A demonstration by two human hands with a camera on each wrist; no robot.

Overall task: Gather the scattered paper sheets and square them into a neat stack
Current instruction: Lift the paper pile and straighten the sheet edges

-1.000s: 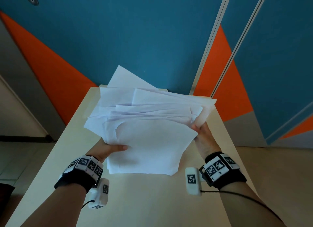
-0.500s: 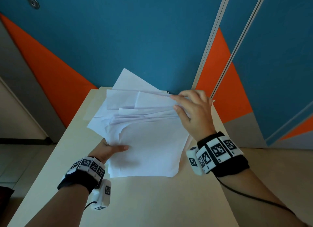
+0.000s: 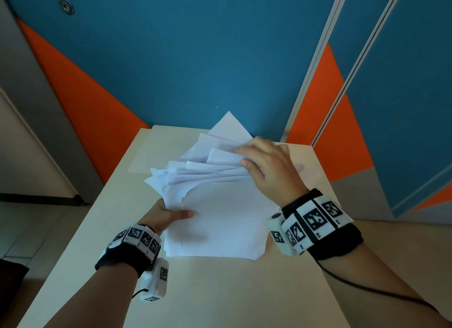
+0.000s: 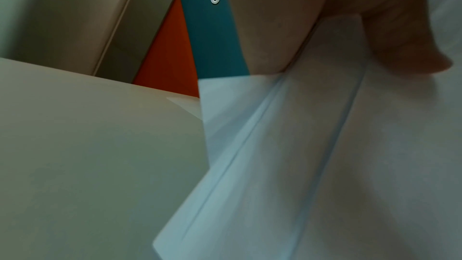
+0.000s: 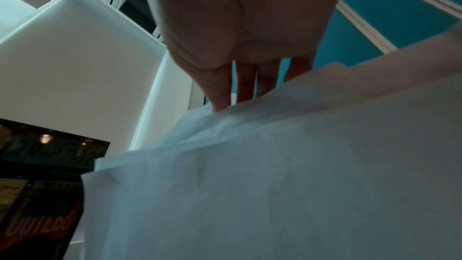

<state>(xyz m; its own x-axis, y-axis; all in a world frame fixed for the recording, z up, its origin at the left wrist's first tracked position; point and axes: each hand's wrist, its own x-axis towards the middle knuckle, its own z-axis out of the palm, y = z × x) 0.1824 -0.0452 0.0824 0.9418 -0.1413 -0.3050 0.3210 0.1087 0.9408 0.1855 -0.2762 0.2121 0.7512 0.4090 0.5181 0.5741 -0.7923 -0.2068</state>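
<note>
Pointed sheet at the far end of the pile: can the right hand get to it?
Probably yes. The right hand grips the far edge of the pile, and the pointed sheet sticks out just beyond its fingers, with nothing between. The left hand holds the near left side.

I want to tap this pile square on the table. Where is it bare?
Bare: the near tabletop in front of the sheets, and the left margin beside the left hand. Crowded: the middle, under the sheets and right hand.
</note>
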